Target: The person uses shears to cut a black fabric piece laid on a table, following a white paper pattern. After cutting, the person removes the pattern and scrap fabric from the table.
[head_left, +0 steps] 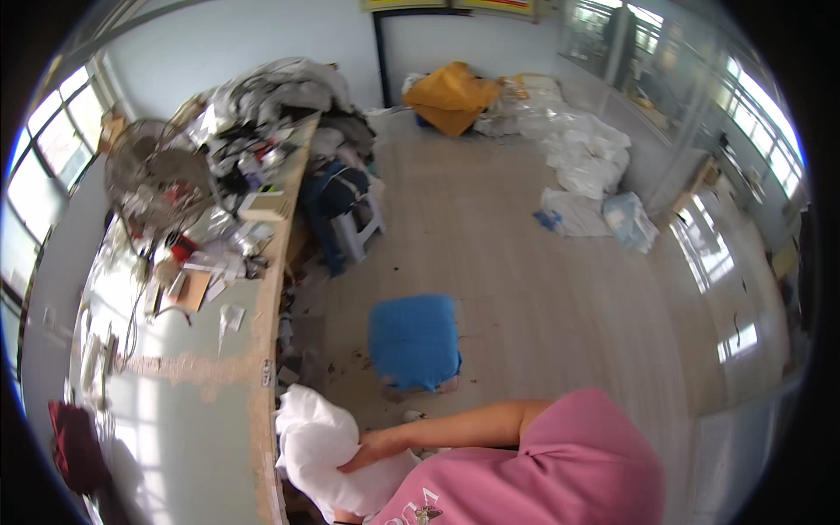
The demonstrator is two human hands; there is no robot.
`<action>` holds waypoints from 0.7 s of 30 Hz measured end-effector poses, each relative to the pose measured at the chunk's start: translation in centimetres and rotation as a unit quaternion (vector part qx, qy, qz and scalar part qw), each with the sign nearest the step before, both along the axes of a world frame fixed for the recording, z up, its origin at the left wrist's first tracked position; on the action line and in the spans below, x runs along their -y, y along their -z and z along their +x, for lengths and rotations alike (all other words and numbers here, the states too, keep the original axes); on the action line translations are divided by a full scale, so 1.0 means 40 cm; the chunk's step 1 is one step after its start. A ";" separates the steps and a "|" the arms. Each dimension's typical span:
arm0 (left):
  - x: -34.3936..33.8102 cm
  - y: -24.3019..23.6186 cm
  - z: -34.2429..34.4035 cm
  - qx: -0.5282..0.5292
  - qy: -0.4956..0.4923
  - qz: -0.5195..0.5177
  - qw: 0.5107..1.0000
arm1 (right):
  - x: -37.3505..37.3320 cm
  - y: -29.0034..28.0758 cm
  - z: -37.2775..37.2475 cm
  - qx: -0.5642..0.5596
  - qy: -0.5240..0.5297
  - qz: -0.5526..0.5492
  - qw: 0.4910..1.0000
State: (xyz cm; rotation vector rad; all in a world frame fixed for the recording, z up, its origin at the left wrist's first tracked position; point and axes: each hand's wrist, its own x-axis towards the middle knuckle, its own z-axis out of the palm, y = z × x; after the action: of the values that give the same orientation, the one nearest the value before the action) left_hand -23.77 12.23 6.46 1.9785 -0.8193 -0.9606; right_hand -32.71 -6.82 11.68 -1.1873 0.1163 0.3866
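A bulky bundle of white cloth (319, 442) is bunched against the table's front edge at the bottom of the view. My right arm reaches across from the pink sleeve, and my right hand (367, 448) grips the near side of the bundle, its fingertips partly sunk in the folds. Below the bundle, at the lower rim, a dark band shows. My left hand is hidden by the cloth and my pink top, so its fingers do not show.
A long worktable (232, 402) runs along the left, with a fan (162, 175) and clutter toward its far end. On the floor ahead stands a blue cloth-covered stool (414, 341). A white plastic stool (360, 232) stands by the table; plastic bags (588, 157) lie farther right.
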 end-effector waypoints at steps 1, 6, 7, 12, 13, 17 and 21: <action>0.020 -0.001 -0.027 0.033 0.056 -0.006 0.998 | 0.023 0.025 -0.046 0.014 0.042 -0.012 0.999; 0.136 0.006 -0.154 -0.023 0.123 -0.046 0.991 | 0.101 0.020 -0.295 -0.042 0.224 0.024 0.973; 0.164 0.001 -0.186 -0.095 0.088 -0.055 0.990 | 0.111 0.021 -0.349 -0.029 0.270 0.040 0.962; 0.381 -0.157 -0.400 -0.130 0.154 -0.055 0.978 | 0.198 0.250 -0.644 -0.075 0.487 0.190 0.849; 0.413 -0.167 -0.430 -0.118 0.154 -0.061 0.979 | 0.229 0.225 -0.699 -0.035 0.502 0.197 0.842; 0.582 -0.119 -0.579 -0.058 0.173 -0.136 0.974 | 0.388 0.208 -1.025 0.038 0.644 0.169 0.745; 0.745 -0.102 -0.703 -0.082 0.146 -0.113 0.979 | 0.483 0.267 -1.374 0.098 0.783 0.160 0.593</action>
State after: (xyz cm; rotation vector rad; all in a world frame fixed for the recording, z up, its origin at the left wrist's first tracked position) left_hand -51.90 -17.56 10.52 1.5893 -1.0933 -1.1270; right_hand -87.68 -26.13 1.02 -0.3878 0.7955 -1.2682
